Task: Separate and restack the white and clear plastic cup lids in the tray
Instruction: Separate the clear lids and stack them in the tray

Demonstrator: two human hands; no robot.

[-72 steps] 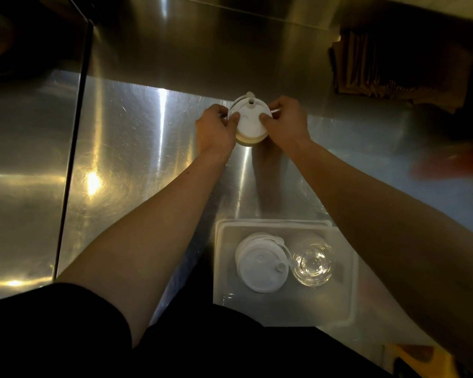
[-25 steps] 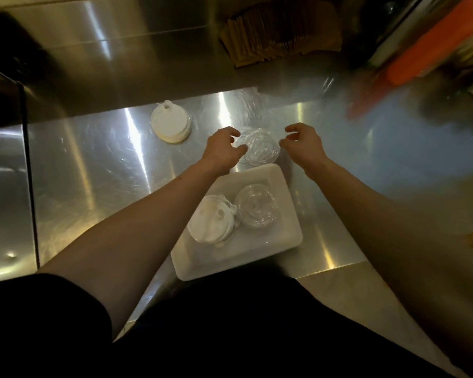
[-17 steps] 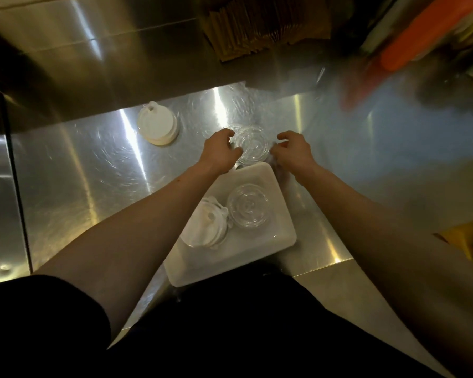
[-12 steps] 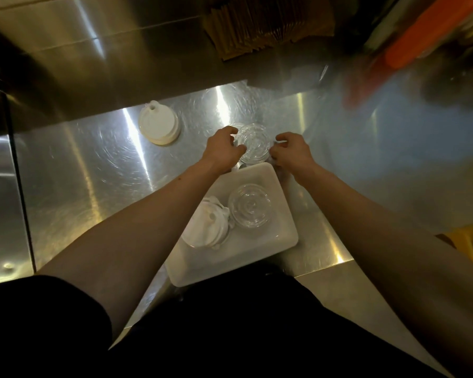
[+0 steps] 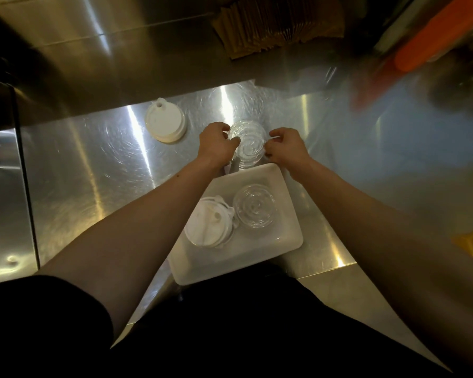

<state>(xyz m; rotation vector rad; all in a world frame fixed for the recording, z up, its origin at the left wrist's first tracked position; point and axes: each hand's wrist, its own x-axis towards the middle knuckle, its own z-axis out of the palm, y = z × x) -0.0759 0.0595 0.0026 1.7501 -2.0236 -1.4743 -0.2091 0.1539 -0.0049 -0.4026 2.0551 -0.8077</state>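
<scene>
Both hands, the left hand and right hand, are pinching a clear stack from opposite sides on the steel counter just beyond the tray, which is holding white lids beside clear lids, while another white stack is sitting well left.

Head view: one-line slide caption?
Both hands, left hand and right hand, grip clear lids beyond the tray; white lids sit aside.
</scene>
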